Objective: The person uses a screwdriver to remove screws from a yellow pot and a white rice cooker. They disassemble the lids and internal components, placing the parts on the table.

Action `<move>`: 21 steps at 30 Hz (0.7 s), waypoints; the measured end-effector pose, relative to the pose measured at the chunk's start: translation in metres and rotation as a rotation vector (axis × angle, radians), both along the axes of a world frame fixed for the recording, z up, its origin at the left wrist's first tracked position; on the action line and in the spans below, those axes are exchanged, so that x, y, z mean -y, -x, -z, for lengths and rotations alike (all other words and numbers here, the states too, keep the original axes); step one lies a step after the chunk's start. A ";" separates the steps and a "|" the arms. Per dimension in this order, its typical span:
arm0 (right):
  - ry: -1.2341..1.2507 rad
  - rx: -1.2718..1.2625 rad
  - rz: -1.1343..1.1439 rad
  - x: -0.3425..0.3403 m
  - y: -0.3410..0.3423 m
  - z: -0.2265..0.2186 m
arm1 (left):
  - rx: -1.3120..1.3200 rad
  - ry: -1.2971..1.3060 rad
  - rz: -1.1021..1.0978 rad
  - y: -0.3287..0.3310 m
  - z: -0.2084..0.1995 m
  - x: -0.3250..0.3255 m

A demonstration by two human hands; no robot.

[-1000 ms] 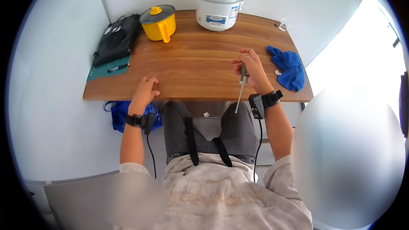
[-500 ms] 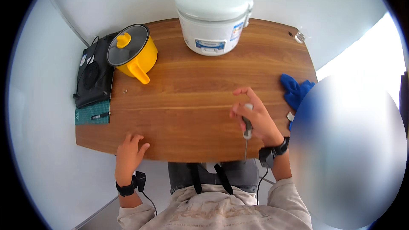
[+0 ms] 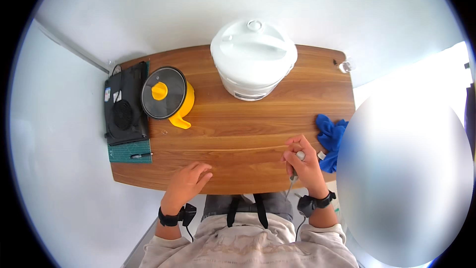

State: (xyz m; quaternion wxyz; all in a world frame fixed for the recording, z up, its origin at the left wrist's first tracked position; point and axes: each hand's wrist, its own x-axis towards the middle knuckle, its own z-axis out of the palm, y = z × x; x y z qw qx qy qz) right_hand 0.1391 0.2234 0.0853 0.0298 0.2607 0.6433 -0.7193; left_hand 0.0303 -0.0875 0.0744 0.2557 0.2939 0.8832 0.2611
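Your right hand (image 3: 309, 169) grips the screwdriver (image 3: 300, 155) by its handle near the front edge of the table (image 3: 238, 136), shaft slanting toward you, perhaps keeping its tip clear. Your left hand (image 3: 187, 182), fingers loosely open, holds nothing.

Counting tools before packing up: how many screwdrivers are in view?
1: the screwdriver in the right hand, its tip beyond the near edge of the table. The blue cloth or the blurred area could hide others.
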 end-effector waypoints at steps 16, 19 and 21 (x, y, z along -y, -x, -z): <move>-0.649 0.081 0.266 -0.054 -0.094 -0.090 | -0.279 -0.319 0.069 0.113 -0.130 -0.151; -0.748 -0.054 0.266 -0.076 -0.094 -0.086 | -0.457 -0.283 0.133 0.138 -0.120 -0.190; -0.702 -0.045 0.253 -0.086 -0.091 -0.096 | -0.521 -0.221 0.141 0.157 -0.108 -0.206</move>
